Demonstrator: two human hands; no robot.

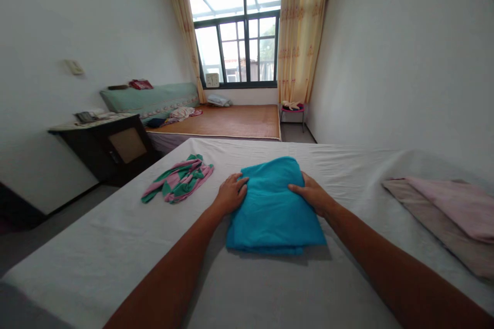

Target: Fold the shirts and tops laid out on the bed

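Note:
A folded turquoise cloth [272, 208] lies on the white bed sheet [116, 247] in front of me. My left hand [230, 193] rests against its left edge, fingers curled onto the fabric. My right hand [313, 194] presses on its right edge, thumb on top and fingers at the side. Both hands grip the cloth from opposite sides.
A crumpled green and pink striped garment [179, 179] lies left of the cloth. Folded pinkish fabric [451, 211] sits at the bed's right edge. Beyond are a dark side cabinet [111, 146], a second bed with a mat [231, 121], a small stool [292, 109] and a window.

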